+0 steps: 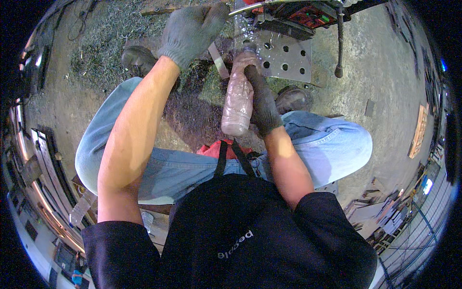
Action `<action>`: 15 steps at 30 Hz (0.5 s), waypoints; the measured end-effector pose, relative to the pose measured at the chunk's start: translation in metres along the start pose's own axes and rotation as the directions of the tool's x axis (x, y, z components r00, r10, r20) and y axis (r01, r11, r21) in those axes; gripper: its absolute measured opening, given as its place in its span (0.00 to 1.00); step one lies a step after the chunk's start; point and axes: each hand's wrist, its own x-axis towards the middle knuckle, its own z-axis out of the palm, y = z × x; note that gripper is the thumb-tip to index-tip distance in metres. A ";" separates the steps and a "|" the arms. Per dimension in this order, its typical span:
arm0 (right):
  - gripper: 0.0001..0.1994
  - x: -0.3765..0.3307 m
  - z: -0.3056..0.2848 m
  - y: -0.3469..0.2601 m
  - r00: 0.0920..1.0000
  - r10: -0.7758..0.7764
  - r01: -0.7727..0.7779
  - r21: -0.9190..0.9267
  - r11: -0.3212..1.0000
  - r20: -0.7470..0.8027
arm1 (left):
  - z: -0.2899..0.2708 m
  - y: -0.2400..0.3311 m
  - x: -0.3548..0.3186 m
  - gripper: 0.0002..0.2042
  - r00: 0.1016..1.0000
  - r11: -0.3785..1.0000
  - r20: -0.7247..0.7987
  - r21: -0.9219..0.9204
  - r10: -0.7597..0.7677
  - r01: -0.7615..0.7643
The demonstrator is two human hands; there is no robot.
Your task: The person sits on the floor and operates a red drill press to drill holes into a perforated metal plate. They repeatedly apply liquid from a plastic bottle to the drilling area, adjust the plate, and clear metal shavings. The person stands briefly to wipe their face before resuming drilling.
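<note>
Near the top centre of the frame, your right hand, in a dark knit glove, was wrapped around a cloudy plastic bottle, fingers closed along its right side, the bottle tilted with its neck toward the top of the frame and its base toward your lap. The bottle's neck end sat just at the lower left edge of a perforated metal plate lying on the floor at upper centre. Your left hand, in a grey glove, reached to the upper left of the bottle with its fingers curled down toward a thin metal rod that ran to the right along the top edge; whether it actually gripped the rod, you could not tell from this view. A red and black machine stood at the top of the frame, just behind the plate. You were seated, your knees in light blue jeans spread to the left and right of the middle, with dark shoes on the gritty floor beyond them.
</note>
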 end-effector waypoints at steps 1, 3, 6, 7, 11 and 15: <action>0.20 0.005 -0.002 0.004 0.996 -0.083 0.082 0.025 0.996 0.045 | 0.000 -0.001 0.000 0.26 1.000 1.000 0.003 0.014 -0.011 0.011; 0.18 0.009 -0.008 0.009 0.989 -0.134 0.128 0.084 0.988 0.066 | 0.001 -0.001 0.000 0.26 0.999 0.999 0.009 0.040 -0.033 0.032; 0.17 0.009 -0.015 0.009 1.000 -0.025 0.022 0.163 0.986 0.019 | 0.001 0.000 0.001 0.27 1.000 1.000 0.006 0.008 -0.022 0.022; 0.18 0.009 -0.015 0.008 1.000 0.014 -0.016 0.179 0.984 0.011 | 0.001 -0.001 0.000 0.27 1.000 1.000 -0.008 0.017 -0.003 0.003; 0.18 0.013 -0.022 0.011 0.998 -0.048 0.045 0.100 0.994 0.029 | 0.003 -0.003 0.000 0.28 1.000 0.999 -0.012 0.039 0.023 -0.023; 0.18 0.016 -0.025 0.011 0.998 -0.038 0.027 0.177 0.984 0.059 | -0.003 0.006 -0.001 0.27 0.996 0.997 0.045 -0.006 -0.080 0.080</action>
